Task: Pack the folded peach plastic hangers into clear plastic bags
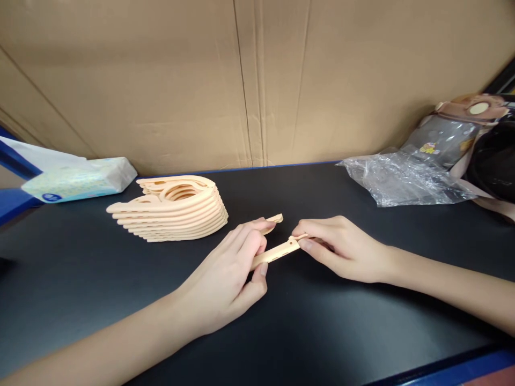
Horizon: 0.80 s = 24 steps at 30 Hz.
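A cream plastic folding hanger [278,252] is held between both hands above the black table. My left hand [235,268] is closed around its body, with the thumb along the near edge and the fingers over the top. At the hanger's right end, near a small pivot hole, my right hand [341,249] pinches a thin part between thumb and fingers. The fingers hide much of the hanger; another of its tips shows beyond the left fingers. To the left of my left hand lies a neat stack of matching folded hangers [177,217].
A pack of tissues [86,179] lies at the far left. Crumpled clear plastic wrap [406,179] is at the back right, before a transparent bottle [446,136] with a brown lid. A cardboard wall [181,86] closes off the back of the black table [314,332].
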{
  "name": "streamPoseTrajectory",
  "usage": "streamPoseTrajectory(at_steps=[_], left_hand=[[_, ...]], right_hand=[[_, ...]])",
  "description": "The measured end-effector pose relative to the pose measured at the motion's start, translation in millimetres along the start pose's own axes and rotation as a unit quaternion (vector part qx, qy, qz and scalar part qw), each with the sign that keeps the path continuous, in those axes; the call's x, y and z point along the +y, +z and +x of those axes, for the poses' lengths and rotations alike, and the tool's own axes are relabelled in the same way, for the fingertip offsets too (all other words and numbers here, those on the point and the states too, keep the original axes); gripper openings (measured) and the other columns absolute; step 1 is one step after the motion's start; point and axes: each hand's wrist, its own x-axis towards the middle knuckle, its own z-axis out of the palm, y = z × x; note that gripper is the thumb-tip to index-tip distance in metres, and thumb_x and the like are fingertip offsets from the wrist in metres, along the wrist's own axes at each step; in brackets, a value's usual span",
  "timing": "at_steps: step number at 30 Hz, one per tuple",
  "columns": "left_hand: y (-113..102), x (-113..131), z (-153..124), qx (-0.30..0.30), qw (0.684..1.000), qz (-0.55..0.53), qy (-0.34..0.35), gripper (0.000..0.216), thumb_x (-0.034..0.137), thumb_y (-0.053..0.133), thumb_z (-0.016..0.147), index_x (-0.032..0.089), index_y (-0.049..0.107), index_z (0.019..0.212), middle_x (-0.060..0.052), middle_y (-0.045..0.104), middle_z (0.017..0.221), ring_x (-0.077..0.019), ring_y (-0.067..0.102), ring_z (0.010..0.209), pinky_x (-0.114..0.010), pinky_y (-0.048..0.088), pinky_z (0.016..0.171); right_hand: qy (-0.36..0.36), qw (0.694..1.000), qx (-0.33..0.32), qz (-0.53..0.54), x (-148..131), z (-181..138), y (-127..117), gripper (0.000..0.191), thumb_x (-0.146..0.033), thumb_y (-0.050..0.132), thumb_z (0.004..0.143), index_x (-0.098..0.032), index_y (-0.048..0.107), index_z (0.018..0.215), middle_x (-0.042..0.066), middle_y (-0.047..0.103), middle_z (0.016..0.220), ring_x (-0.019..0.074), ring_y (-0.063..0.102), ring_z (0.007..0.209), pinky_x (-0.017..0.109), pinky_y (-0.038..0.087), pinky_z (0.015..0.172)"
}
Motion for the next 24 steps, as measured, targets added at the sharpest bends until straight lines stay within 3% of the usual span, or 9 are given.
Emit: streamPoseTrajectory(at_steps=[5,8,13,19,24], left_hand=[[-0.6,-1.1,1.3,-0.005,0.999,0.029,0.016,0.012,0.012,0.038,0.092,0.02,0.044,0.098,-0.012,0.047,0.139,-0.0224,0.04,0.135,-0.04,0.041,0.106],[-1.4,-1.0,2.0,-0.008,0.997,0.058,0.043,0.016,0.009,0.037,0.092,0.019,0.048,0.095,-0.012,0.047,0.139,-0.0233,0.041,0.133,-0.04,0.041,0.107],[-0.3,-0.6,2.0,-0.008,0.995,0.081,0.059,0.017,0.008,0.037,0.091,0.018,0.05,0.089,-0.013,0.046,0.14,-0.0238,0.038,0.136,-0.04,0.04,0.11],[3.3,-1.7,3.3,-0.007,0.993,0.099,0.07,0.026,0.005,0.036,0.091,0.016,0.055,0.104,-0.012,0.045,0.143,-0.0233,0.036,0.137,-0.042,0.039,0.112],[3.7,-3.5,2.6,-0.007,0.991,0.098,0.086,0.027,0.007,0.036,0.093,0.014,0.055,0.11,-0.013,0.05,0.137,-0.0221,0.037,0.137,-0.04,0.038,0.113]], right_hand=[[0.011,0.996,-0.024,0.09,-0.7,3.8,-1.4,0.021,-0.027,0.046,0.097,-0.018,0.05,0.078,-0.006,0.04,0.062,0.0076,0.037,0.053,0.022,0.029,0.052],[0.018,0.996,-0.033,0.087,-2.5,4.7,-1.5,0.027,-0.028,0.049,0.096,-0.019,0.044,0.071,-0.006,0.037,0.063,0.0078,0.034,0.055,0.022,0.028,0.053],[0.017,0.997,-0.046,0.06,-3.6,3.7,-0.1,0.026,-0.034,0.052,0.096,-0.021,0.042,0.076,-0.008,0.035,0.063,0.0079,0.035,0.053,0.022,0.028,0.052],[0.009,0.997,-0.054,-0.052,-0.6,-0.3,2.4,0.026,-0.036,0.039,0.101,-0.021,0.042,0.08,-0.005,0.045,0.066,0.01,0.04,0.052,0.024,0.029,0.051],[-0.043,0.98,-0.029,-0.191,-1.3,-1.6,3.1,0.032,-0.036,0.029,0.104,-0.02,0.045,0.082,-0.003,0.052,0.066,0.0107,0.044,0.048,0.026,0.025,0.047]])
